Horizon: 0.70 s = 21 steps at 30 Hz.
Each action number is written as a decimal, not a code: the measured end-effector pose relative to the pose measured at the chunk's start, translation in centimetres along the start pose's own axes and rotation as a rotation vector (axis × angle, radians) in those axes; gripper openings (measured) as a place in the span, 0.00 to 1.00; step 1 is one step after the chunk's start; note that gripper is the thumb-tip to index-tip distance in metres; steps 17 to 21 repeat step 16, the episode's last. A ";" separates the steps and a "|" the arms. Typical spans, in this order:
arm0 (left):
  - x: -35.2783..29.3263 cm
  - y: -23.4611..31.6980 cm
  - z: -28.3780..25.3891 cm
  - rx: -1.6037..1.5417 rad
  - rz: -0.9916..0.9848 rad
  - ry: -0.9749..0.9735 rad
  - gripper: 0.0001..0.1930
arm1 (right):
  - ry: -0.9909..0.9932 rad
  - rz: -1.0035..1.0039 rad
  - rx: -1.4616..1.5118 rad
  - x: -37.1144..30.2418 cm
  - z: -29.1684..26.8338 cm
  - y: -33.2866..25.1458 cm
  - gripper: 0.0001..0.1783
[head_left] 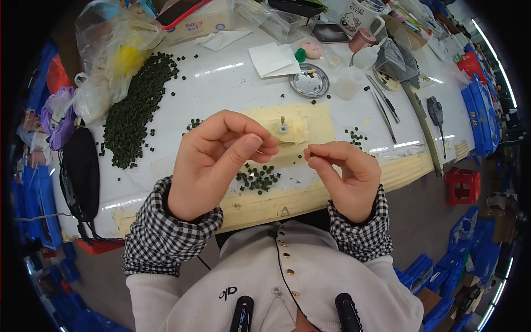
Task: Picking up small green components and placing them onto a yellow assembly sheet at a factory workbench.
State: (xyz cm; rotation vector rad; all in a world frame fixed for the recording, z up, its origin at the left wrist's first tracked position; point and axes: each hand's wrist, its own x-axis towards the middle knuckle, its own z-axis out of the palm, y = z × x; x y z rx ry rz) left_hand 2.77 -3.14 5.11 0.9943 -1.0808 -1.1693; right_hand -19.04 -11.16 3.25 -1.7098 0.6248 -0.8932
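Over the front middle of the table, both my hands are raised with fingers curled. My right hand [349, 176] pinches a small dark part [311, 155] between thumb and fingertips. My left hand [209, 160] is closed, thumb against the bent fingers; what it holds, if anything, is hidden. Between and just beyond them, a short brass-coloured pin [282, 119] stands upright on a small taped-down base [293, 131]. Small dark green parts [258, 178] lie scattered below my left fingertips. More of them form a large heap [133, 116] to the left, and others [355, 136] lie beyond my right hand.
Tweezers [383, 113] lie at the right, near a screwdriver [437, 119]. A round metal dish [309, 81] and folded white paper [272, 60] are farther back. Clear plastic bags [108, 61] crowd the far left, above a black pouch [80, 171].
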 end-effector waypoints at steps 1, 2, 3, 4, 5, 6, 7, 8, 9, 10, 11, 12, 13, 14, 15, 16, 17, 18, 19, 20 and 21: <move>-0.2 -0.6 0.5 -0.050 0.028 -0.018 0.09 | 0.010 -0.094 -0.187 0.1 0.3 -0.2 0.12; -0.5 -1.0 1.1 -0.089 0.018 -0.036 0.09 | 0.035 -0.128 -0.145 0.1 0.7 0.0 0.14; -0.8 -1.3 1.5 -0.131 0.009 -0.054 0.09 | 0.056 -0.219 -0.240 0.2 1.0 0.0 0.14; -0.9 -1.6 1.6 -0.172 -0.001 -0.073 0.09 | 0.077 -0.311 -0.334 0.3 1.1 0.0 0.15; -1.0 -1.9 1.7 -0.212 -0.011 -0.091 0.09 | 0.097 -0.404 -0.426 0.5 1.3 0.1 0.16; -1.1 -2.1 1.7 -0.251 -0.021 -0.111 0.09 | 0.122 -0.482 -0.456 0.6 1.5 0.6 0.18; -1.1 -2.2 1.7 -0.288 -0.058 -0.105 0.09 | 0.145 -0.506 -0.486 0.7 1.6 0.9 0.17; -1.1 -2.3 1.7 -0.323 -0.094 -0.100 0.09 | 0.168 -0.530 -0.515 0.7 1.7 1.0 0.17; -1.1 -2.4 1.7 -0.357 -0.134 -0.093 0.09 | 0.193 -0.551 -0.542 0.8 1.8 1.1 0.17; -1.0 -2.3 1.5 -0.343 -0.148 -0.097 0.08 | 0.202 -0.540 -0.544 0.9 1.9 1.2 0.17; -0.9 -2.1 1.4 -0.328 -0.162 -0.102 0.08 | 0.212 -0.528 -0.546 1.1 2.0 1.1 0.17; -0.9 -2.0 1.3 -0.314 -0.175 -0.105 0.08 | 0.220 -0.516 -0.548 1.2 2.1 1.0 0.16; -0.8 -2.1 1.0 -0.332 -0.203 -0.090 0.09 | 0.237 -0.467 -0.521 1.3 2.1 0.9 0.16; -0.7 -2.3 0.5 -0.351 -0.231 -0.076 0.09 | 0.253 -0.417 -0.495 1.4 2.0 0.6 0.16; -0.7 -2.6 0.0 -0.368 -0.257 -0.060 0.09 | 0.269 -0.370 -0.467 1.5 1.8 0.5 0.16; -0.8 -3.3 -0.3 -0.440 -0.266 -0.054 0.09 | 0.244 -0.331 -0.394 1.3 1.6 0.9 0.16; -0.8 -3.3 -0.3 -0.440 -0.266 -0.054 0.09 | 0.244 -0.331 -0.394 1.3 1.6 0.9 0.16; -0.8 -3.3 -0.3 -0.440 -0.266 -0.054 0.09 | 0.244 -0.331 -0.394 1.3 1.6 0.9 0.16; -0.8 -3.3 -0.3 -0.440 -0.266 -0.054 0.09 | 0.244 -0.331 -0.394 1.3 1.6 0.9 0.16; -0.8 -3.3 -0.3 -0.440 -0.266 -0.054 0.09 | 0.244 -0.331 -0.394 1.3 1.6 0.9 0.16; -0.8 -3.3 -0.3 -0.440 -0.266 -0.054 0.09 | 0.244 -0.331 -0.394 1.3 1.6 0.9 0.16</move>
